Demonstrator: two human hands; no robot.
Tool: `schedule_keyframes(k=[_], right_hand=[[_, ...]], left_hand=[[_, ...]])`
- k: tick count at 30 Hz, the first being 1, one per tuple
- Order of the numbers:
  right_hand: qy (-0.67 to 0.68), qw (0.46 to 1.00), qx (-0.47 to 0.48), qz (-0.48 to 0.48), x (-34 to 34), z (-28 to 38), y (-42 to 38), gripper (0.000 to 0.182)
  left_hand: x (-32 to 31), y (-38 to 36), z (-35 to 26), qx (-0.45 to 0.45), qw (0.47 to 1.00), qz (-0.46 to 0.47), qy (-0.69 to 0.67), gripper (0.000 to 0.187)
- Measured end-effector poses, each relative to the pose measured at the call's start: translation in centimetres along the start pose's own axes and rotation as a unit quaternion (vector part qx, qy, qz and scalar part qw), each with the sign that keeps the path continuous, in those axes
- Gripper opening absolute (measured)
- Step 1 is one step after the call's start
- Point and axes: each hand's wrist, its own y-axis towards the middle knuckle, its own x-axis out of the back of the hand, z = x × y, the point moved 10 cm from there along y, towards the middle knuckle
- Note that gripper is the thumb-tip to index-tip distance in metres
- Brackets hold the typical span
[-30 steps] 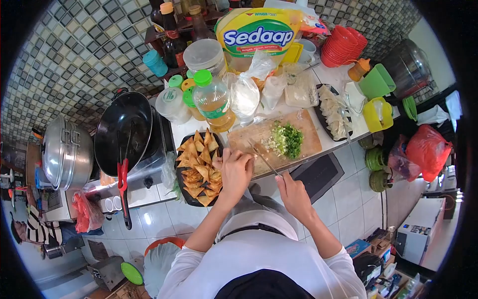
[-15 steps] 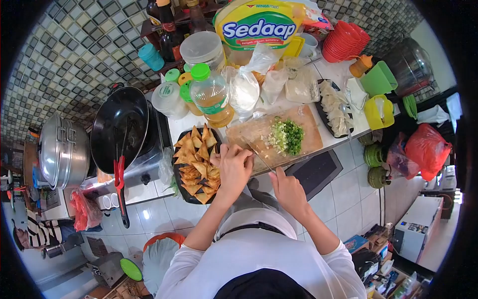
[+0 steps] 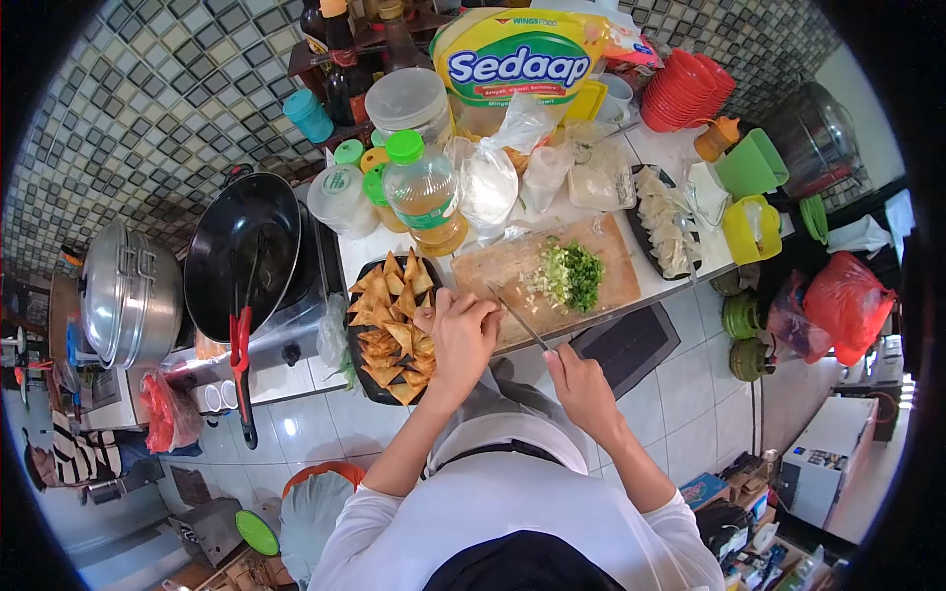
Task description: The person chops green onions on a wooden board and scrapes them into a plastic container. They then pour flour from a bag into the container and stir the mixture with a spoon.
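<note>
apparently mid-slice, the right hand [image 3: 581,386] clamps a knife [image 3: 525,323] over the board [image 3: 616,258], left of chopped greens [image 3: 574,278], while what the left hand [image 3: 465,333] grips cannot be told, the next cut seemingly calling for a steady stroke.

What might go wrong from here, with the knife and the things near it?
The left hand is close beside the knife in the right hand, so a slip may cut it. The chopped greens lie loose on the cutting board, so a bump might scatter them.
</note>
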Motion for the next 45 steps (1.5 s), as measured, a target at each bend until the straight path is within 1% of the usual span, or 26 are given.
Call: schedule_keyframes(k=[4, 6, 13, 14, 16, 18, 20, 22, 25, 27, 34, 39, 43, 45], right_hand=[[0.026, 0.999, 0.020, -0.011, 0.2, 0.4, 0.0, 0.031], [-0.041, 0.999, -0.018, 0.003, -0.1, 0.5, 0.1, 0.029], [-0.062, 0.998, -0.022, 0.019, -1.0, 0.5, 1.7, 0.031], [-0.048, 0.999, -0.013, 0.011, -0.7, 0.3, 1.6, 0.030], [-0.035, 0.999, 0.002, 0.003, -0.3, 0.0, 1.5, 0.030], [0.005, 1.000, -0.010, -0.025, 0.5, -0.6, 1.2, 0.029], [-0.001, 1.000, -0.016, -0.020, 0.6, -0.3, 0.9, 0.029], [-0.003, 1.000, -0.018, -0.016, 0.5, 0.4, 0.8, 0.029], [0.028, 0.999, -0.029, -0.009, 0.2, 0.3, 0.2, 0.029], [0.010, 1.000, 0.013, -0.013, -0.3, 0.4, 0.2, 0.032], [-0.041, 0.999, 0.009, -0.009, -0.9, 1.1, 0.3, 0.030], [-0.058, 0.998, -0.030, 0.016, -1.4, 1.2, 1.6, 0.030], [-0.068, 0.997, -0.036, 0.016, -1.2, 1.2, 1.3, 0.030], [-0.068, 0.997, -0.021, -0.002, -0.7, 1.1, 0.8, 0.032]], left_hand=[[0.1, 0.0, 0.0, 0.005, 1.000, 0.001, -0.014, 0.006], [-0.2, -0.1, 0.2, 0.006, 1.000, 0.005, -0.013, 0.006], [-0.1, -0.1, 0.1, 0.014, 1.000, 0.012, -0.021, 0.003], [-0.1, -0.1, 0.0, 0.013, 1.000, 0.012, -0.022, 0.003], [0.6, -0.2, -0.7, -0.017, 1.000, -0.016, -0.002, 0.005], [0.6, -0.4, -0.3, -0.009, 1.000, -0.012, -0.014, 0.004], [0.3, -0.6, -0.2, -0.004, 0.999, -0.004, -0.032, 0.002], [0.1, -0.5, 0.2, -0.009, 1.000, 0.002, -0.016, 0.004], [0.1, -0.3, 0.6, -0.001, 1.000, 0.006, -0.024, 0.006], [0.1, -0.4, 0.7, -0.003, 1.000, 0.001, -0.023, 0.007], [0.2, -0.3, 0.5, -0.005, 1.000, -0.001, -0.029, 0.007], [0.1, -0.3, 0.5, -0.013, 0.999, 0.003, -0.034, 0.007], [0.5, -0.2, 0.3, 0.000, 1.000, 0.007, -0.026, 0.005], [0.3, -0.4, 0.4, -0.006, 1.000, -0.004, -0.023, 0.005]])
